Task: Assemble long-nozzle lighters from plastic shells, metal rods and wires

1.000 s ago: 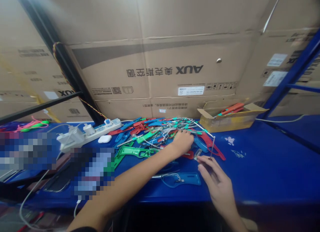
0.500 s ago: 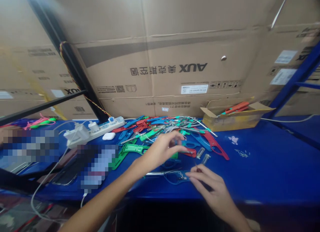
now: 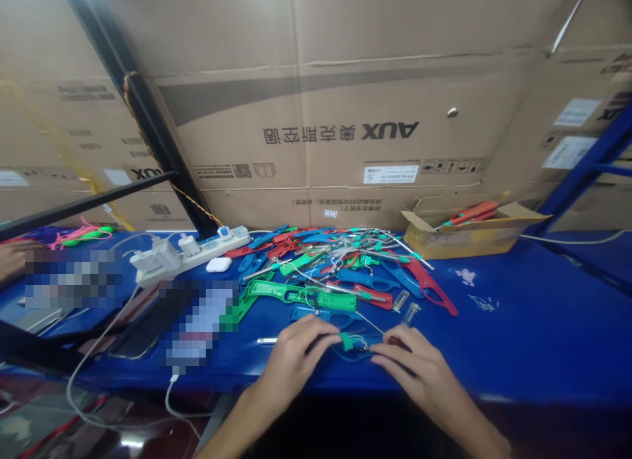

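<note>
A blue lighter handle shell (image 3: 353,357) lies near the table's front edge, with thin white wires (image 3: 363,340) in it. A metal tube (image 3: 267,341) runs out to its left, partly behind my left hand. My left hand (image 3: 301,347) is closed, its thumb and fingertips pinching a small green plastic piece (image 3: 348,342) over the shell. My right hand (image 3: 415,360) is closed on a thin-shafted screwdriver (image 3: 371,323) with a dark red handle, pointing up and left. Its fingertips also touch the shell's right end by the wires.
Behind lies a heap of red, blue and green lighter shells (image 3: 301,294) with metal tubes. Two clear small parts (image 3: 400,301) lie by my right hand. A cardboard box (image 3: 469,242), power strip (image 3: 197,260), phones (image 3: 153,321) and white earbud case (image 3: 218,265) stand around. Another person's hand (image 3: 20,261) is far left.
My left hand has come down from above the heap to the blue shell, and the green piece now shows at its fingertips. My right hand stays by the shell with the screwdriver.
</note>
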A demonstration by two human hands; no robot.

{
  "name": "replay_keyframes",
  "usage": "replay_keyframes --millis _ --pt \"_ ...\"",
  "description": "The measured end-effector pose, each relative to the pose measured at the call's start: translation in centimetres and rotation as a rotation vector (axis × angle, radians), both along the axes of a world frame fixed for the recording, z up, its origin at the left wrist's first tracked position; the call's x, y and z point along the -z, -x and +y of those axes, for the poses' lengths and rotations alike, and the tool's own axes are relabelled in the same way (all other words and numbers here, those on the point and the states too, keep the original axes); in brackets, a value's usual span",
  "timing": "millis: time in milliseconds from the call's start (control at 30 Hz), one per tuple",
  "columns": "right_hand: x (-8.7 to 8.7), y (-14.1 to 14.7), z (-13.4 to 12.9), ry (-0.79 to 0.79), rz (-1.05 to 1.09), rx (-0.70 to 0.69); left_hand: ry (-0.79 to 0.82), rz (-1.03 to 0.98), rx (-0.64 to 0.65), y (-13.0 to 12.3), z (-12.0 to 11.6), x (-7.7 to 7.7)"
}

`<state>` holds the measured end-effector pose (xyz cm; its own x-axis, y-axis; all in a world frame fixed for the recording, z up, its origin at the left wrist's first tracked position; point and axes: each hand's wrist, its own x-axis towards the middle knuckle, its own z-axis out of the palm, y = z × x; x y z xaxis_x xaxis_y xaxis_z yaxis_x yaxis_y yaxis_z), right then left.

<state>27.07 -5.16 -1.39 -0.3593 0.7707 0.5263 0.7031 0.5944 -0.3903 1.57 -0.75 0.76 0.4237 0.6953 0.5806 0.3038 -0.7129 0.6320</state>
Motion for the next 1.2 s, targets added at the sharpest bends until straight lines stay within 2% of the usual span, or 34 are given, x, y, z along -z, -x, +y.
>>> replay_keyframes --millis 133,333,533,833,1033,1200 --pt "0.16 -0.07 -0.06 0.032 0.052 -0.024 -0.161 0.168 -0.004 0.0 -0.17 0.0" --pt "0.32 -0.08 -0.13 0.054 0.019 -0.028 -0.2 0.328 -0.051 -0.16 -0.26 0.29" --pt "0.32 0.07 -0.2 0.072 -0.014 -0.045 -0.23 0.384 -0.065 -0.26 -0.09 0.49" --pt "0.2 -0.19 -0.12 0.212 0.038 -0.085 -0.167 0.34 -0.063 -0.56 0.49 0.51" --pt "0.89 -0.5 0.15 0.208 0.059 -0.114 -0.092 0.336 -0.057 -0.63 0.55 0.42" --pt "0.8 -0.5 0.28 0.225 0.057 -0.143 -0.037 0.32 -0.049 -0.72 0.69 0.11"
